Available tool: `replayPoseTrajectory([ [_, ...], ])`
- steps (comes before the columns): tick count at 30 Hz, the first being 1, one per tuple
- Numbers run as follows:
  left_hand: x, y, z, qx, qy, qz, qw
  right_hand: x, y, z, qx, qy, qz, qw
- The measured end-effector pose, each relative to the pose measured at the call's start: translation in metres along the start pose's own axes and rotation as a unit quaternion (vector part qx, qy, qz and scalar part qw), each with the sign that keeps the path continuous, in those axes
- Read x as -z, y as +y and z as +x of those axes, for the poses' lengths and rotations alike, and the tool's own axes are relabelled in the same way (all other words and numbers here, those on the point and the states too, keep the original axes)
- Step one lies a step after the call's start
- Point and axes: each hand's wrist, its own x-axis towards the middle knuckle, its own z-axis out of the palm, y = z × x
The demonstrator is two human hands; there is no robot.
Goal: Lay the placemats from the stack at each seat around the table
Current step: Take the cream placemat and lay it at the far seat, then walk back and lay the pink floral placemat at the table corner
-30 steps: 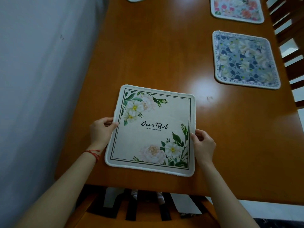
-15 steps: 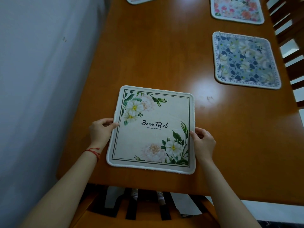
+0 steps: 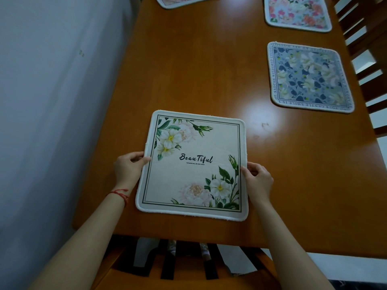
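The left hand point(image 3: 130, 168) pinched the cream placemat's point(image 3: 194, 164) nine o'clock edge, thumb on top, forearm reaching in from seven o'clock. The right hand point(image 3: 258, 181) pinched its three o'clock edge, forearm coming from five o'clock. The placemat lay flat near the table's point(image 3: 209, 76) six o'clock edge; a blue placemat point(image 3: 310, 77) lay at two o'clock.

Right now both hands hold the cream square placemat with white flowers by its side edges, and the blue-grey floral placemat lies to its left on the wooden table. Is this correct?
Not quite. The head view shows the blue-grey floral placemat to the right of the cream placemat, farther up the wooden table. The left hand and right hand do hold its side edges.
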Motion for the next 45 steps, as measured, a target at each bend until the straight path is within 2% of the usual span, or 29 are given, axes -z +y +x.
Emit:
replayPoseTrajectory([
  [8, 0.001, 0.001, -0.002, -0.014, -0.002, 0.027, 1.000, 0.007, -0.005, -0.002, 0.002, -0.021, -0.022, 1.000],
  [13, -0.002, 0.007, -0.011, -0.099, -0.016, 0.112, 0.989, 0.014, -0.006, -0.006, -0.018, -0.035, -0.059, 0.997],
  [17, -0.011, 0.014, -0.025, -0.184, -0.073, 0.146, 0.969, 0.024, -0.011, -0.019, -0.003, -0.044, -0.125, 0.991],
  [21, -0.022, 0.019, -0.031, -0.259, -0.129, 0.203, 0.936, 0.037, -0.018, -0.036, 0.072, -0.027, -0.191, 0.979],
  [26, -0.035, 0.038, -0.040, -0.355, -0.161, 0.263, 0.882, 0.057, -0.023, -0.061, 0.096, 0.001, -0.237, 0.967],
  [34, -0.064, 0.082, -0.076, -0.455, -0.218, 0.333, 0.797, 0.105, 0.003, -0.100, 0.046, 0.063, -0.247, 0.966],
  [40, -0.093, 0.112, -0.119, -0.494, -0.260, 0.320, 0.765, 0.135, 0.039, -0.128, 0.025, 0.120, -0.256, 0.959],
  [45, -0.122, 0.129, -0.165, -0.534, -0.282, 0.335, 0.724, 0.163, 0.067, -0.161, -0.016, 0.156, -0.254, 0.955],
])
